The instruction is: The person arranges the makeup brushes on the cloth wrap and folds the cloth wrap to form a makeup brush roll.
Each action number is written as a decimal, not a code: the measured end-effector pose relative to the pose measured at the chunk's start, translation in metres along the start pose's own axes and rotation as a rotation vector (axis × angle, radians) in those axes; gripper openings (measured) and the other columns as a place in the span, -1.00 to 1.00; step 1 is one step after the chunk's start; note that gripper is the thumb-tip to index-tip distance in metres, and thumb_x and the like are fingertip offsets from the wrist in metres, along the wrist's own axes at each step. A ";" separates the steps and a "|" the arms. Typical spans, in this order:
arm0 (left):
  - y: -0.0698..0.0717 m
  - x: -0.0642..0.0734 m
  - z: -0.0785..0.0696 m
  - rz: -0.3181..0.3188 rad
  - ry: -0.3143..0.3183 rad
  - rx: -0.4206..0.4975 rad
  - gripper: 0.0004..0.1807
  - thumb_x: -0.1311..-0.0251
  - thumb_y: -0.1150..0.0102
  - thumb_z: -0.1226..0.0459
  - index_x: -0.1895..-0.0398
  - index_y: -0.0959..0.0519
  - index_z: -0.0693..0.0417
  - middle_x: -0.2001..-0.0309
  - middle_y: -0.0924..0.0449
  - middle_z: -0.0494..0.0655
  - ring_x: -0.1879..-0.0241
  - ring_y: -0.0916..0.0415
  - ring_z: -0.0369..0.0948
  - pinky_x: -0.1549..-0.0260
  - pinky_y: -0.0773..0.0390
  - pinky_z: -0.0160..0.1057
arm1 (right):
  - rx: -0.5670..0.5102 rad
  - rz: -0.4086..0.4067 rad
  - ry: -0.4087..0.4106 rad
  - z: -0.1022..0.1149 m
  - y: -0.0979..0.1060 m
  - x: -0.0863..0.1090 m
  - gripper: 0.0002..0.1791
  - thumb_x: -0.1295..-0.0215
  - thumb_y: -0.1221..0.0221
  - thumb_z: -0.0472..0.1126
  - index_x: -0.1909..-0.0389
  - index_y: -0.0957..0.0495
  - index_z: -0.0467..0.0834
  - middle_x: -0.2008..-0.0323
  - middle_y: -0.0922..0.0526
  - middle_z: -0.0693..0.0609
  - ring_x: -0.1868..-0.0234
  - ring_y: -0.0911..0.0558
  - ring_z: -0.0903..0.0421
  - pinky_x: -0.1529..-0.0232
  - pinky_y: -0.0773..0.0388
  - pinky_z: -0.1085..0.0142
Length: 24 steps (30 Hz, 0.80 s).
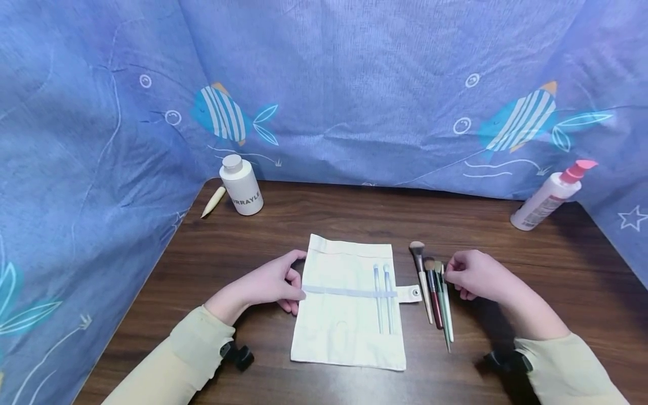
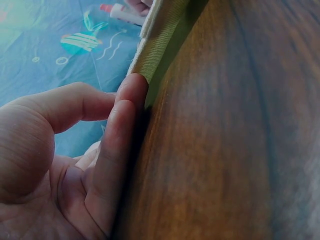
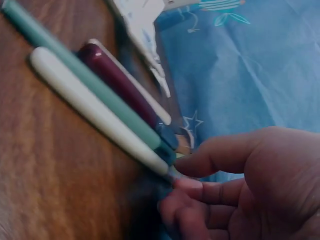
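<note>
A white cloth brush roll (image 1: pixel 344 332) lies unfolded on the table, two slim pale brushes (image 1: pixel 388 306) tucked under its grey elastic band (image 1: pixel 334 291). At its left edge, my left hand (image 1: pixel 270 284) pinches the cloth (image 2: pixel 160 40) between thumb and fingertips. Several makeup brushes lie side by side to the right of the roll, among them a dark red one (image 3: pixel 117 82) and a green one (image 3: pixel 75 70). My right hand (image 1: pixel 476 275) pinches the outermost, white-handled makeup brush (image 3: pixel 95 107) near its upper end. The right fingers hide that brush's head in the right wrist view.
A white bottle (image 1: pixel 244 188) stands at the back left beside a small cream-coloured pointed object (image 1: pixel 213 202). At the back right is a pump bottle (image 1: pixel 544 199) with a pink top. A snap strap (image 1: pixel 409 293) sticks out from the roll toward the brushes. Blue fabric (image 1: pixel 354 84) hangs behind the table.
</note>
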<state>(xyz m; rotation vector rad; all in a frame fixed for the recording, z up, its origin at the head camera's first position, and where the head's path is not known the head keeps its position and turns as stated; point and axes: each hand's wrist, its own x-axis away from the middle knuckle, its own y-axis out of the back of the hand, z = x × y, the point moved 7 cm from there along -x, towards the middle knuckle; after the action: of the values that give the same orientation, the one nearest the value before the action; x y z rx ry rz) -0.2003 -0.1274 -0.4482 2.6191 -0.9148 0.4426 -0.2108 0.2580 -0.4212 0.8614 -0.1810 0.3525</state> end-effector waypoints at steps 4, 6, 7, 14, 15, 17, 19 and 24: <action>0.000 -0.001 0.002 0.003 0.009 0.003 -0.03 -0.19 -0.36 0.44 -0.58 0.00 0.08 0.44 -0.62 0.10 0.48 -0.74 0.02 0.48 -0.75 -0.12 | 0.047 -0.001 -0.029 -0.003 -0.005 -0.002 -0.86 -0.30 -0.20 -0.24 0.40 -0.52 -0.23 0.65 -0.54 0.00 0.66 -0.61 0.13 0.61 -0.66 0.25; 0.000 -0.001 0.001 0.001 0.007 0.000 -0.03 -0.19 -0.37 0.44 -0.57 0.00 0.08 0.44 -0.61 0.10 0.48 -0.74 0.01 0.48 -0.75 -0.12 | 0.082 -0.013 -0.045 -0.004 -0.005 -0.002 -0.84 -0.30 -0.20 -0.22 0.40 -0.53 -0.22 0.66 -0.55 0.01 0.67 -0.61 0.15 0.61 -0.65 0.25; 0.000 -0.001 0.001 0.000 0.005 -0.001 -0.03 -0.19 -0.37 0.44 -0.57 -0.01 0.08 0.44 -0.61 0.10 0.48 -0.74 0.01 0.48 -0.75 -0.12 | 0.098 -0.018 -0.052 -0.005 -0.005 -0.003 -0.84 -0.30 -0.20 -0.21 0.40 -0.53 -0.22 0.66 -0.55 0.01 0.68 -0.62 0.15 0.61 -0.65 0.25; 0.001 0.000 -0.001 0.007 -0.002 -0.007 -0.03 -0.19 -0.36 0.44 -0.58 0.00 0.08 0.44 -0.62 0.10 0.48 -0.73 0.01 0.48 -0.75 -0.12 | 0.235 -0.047 -0.073 -0.004 0.001 -0.003 -0.75 -0.32 -0.21 -0.11 0.51 -0.52 -0.14 0.74 -0.53 0.08 0.70 -0.60 0.16 0.57 -0.53 0.25; 0.001 0.000 -0.002 0.004 -0.005 -0.009 -0.03 -0.18 -0.37 0.44 -0.57 0.00 0.09 0.44 -0.61 0.10 0.48 -0.73 0.01 0.48 -0.75 -0.12 | 0.256 -0.055 -0.074 -0.003 0.002 -0.003 -0.74 -0.31 -0.21 -0.10 0.53 -0.52 -0.12 0.76 -0.52 0.09 0.71 -0.60 0.16 0.56 -0.50 0.25; 0.002 0.000 -0.003 -0.004 -0.010 -0.013 -0.03 -0.18 -0.37 0.44 -0.57 -0.01 0.08 0.44 -0.61 0.10 0.49 -0.73 0.01 0.48 -0.75 -0.12 | 0.291 -0.071 -0.076 -0.002 0.003 -0.004 -0.72 -0.29 -0.19 -0.08 0.59 -0.49 -0.08 0.80 -0.50 0.12 0.71 -0.58 0.15 0.55 -0.44 0.25; 0.003 0.000 -0.003 -0.008 -0.012 -0.013 -0.03 -0.18 -0.37 0.44 -0.57 -0.01 0.08 0.45 -0.61 0.11 0.49 -0.73 0.01 0.48 -0.75 -0.13 | 0.328 -0.082 -0.081 0.000 0.004 -0.004 -0.67 -0.26 -0.18 -0.05 0.67 -0.45 -0.04 0.84 -0.48 0.14 0.72 -0.57 0.14 0.55 -0.38 0.25; 0.001 0.000 -0.003 0.007 -0.010 -0.015 -0.02 -0.18 -0.37 0.44 -0.58 0.01 0.11 0.45 -0.61 0.09 0.49 -0.73 0.01 0.47 -0.76 -0.12 | 0.327 -0.072 -0.099 -0.001 0.003 -0.004 -0.62 -0.22 -0.14 -0.04 0.75 -0.33 -0.01 0.85 -0.49 0.14 0.72 -0.57 0.13 0.55 -0.36 0.25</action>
<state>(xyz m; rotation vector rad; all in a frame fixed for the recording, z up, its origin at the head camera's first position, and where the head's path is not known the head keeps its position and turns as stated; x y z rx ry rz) -0.2013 -0.1267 -0.4457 2.6076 -0.9271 0.4233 -0.2154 0.2602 -0.4208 1.2065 -0.1865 0.2752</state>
